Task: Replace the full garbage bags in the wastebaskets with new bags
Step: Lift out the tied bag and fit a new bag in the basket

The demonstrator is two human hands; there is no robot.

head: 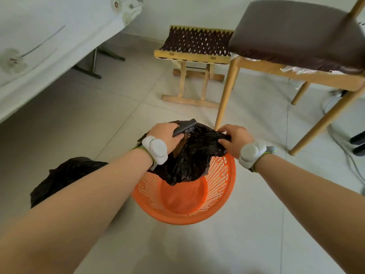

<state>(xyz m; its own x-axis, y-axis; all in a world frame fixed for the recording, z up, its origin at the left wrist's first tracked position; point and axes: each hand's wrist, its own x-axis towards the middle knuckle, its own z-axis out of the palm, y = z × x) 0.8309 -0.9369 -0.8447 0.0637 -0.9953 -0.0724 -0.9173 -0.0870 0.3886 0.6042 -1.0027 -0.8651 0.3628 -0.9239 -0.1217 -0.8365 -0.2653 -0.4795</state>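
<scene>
Your left forearm [88,194] hid part of the lumpy black bag [65,175] on the floor [118,107]. You had your left hand [167,133] curled round a dark grey roll [184,126], right hand [236,140] pinching the crinkly black liner [189,161] over the orange mesh wastebasket [183,219].

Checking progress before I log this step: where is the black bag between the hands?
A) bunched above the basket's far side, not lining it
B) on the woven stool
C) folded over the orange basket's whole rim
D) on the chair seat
A: the right hand pinches the black bag, the left hand grips a dark roll at its top, and the orange basket shows its near rim and bottom bare.
</scene>
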